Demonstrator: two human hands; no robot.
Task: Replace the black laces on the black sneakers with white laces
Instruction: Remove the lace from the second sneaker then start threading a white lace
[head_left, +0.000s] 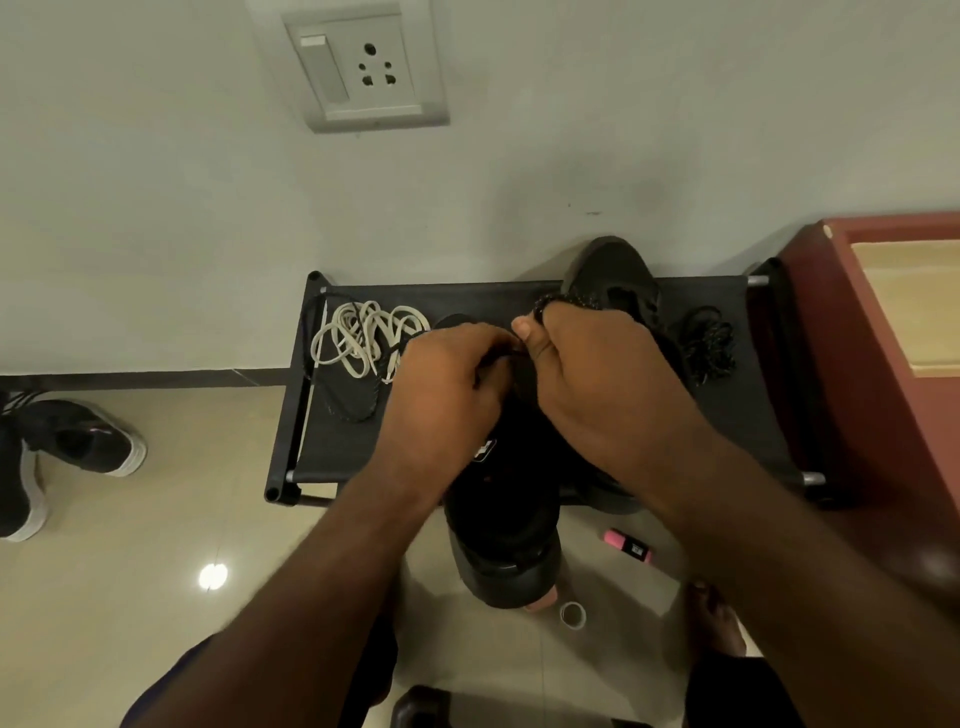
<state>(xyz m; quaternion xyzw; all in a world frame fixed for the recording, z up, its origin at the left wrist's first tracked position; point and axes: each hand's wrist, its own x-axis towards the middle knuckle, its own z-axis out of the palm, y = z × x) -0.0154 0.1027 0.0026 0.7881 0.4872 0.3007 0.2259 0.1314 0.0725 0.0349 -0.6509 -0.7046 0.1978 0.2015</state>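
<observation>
My left hand (447, 379) and right hand (592, 379) meet over the black fabric rack (727, 415), where the near sneaker (498, 504) lies with its heel overhanging the front edge and the second sneaker (613, 270) sits behind it. My right fist grips a speckled black lace (569, 300); my left fingers curl at the eyelets (their catch is hidden). White laces (363, 338) lie heaped at the rack's left end.

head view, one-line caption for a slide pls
Left hand and right hand grip a black lace at the near black sneaker on a rack, white laces lying at its left.
</observation>
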